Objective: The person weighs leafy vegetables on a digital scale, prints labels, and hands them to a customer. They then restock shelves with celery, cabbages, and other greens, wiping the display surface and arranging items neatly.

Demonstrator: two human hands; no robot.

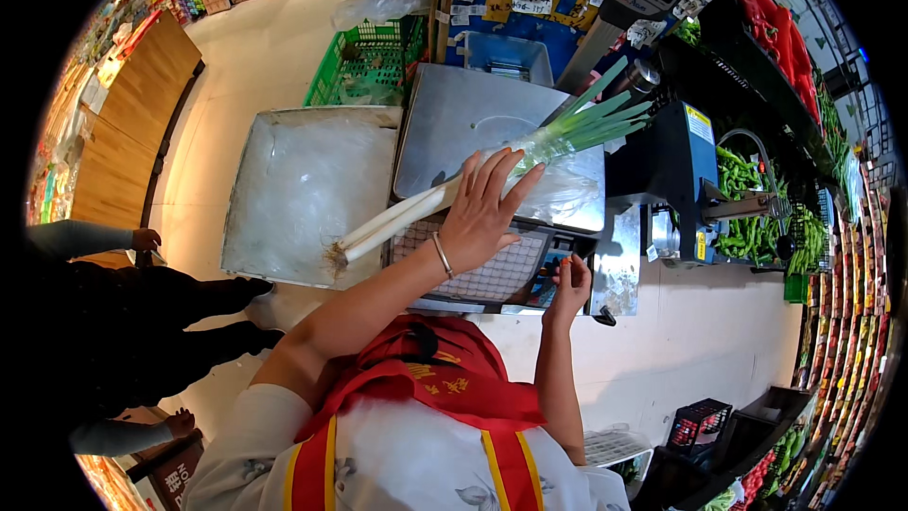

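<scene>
A bundle of large green onions [408, 216], with white stalks, roots and green tops, lies slantwise across the metal plate of a weighing scale [443, 106]. Clear plastic film wraps part of it, and its root end reaches over the tray at the left. My left hand [477, 216], a bangle at its wrist, rests over the middle of the bundle with the fingers spread. Below the plate's right corner, my right hand [569, 287] hovers near the scale's key panel [475, 262] with curled fingers. Whether it holds anything small is not clear.
A shallow tray of clear plastic film [312, 184] adjoins the scale. Behind stand a green crate [330, 71] and a blue bin [507, 57]. The display post [589, 50] and a dark machine [681, 184] rise at the right. Another person [142, 326] stands at the left.
</scene>
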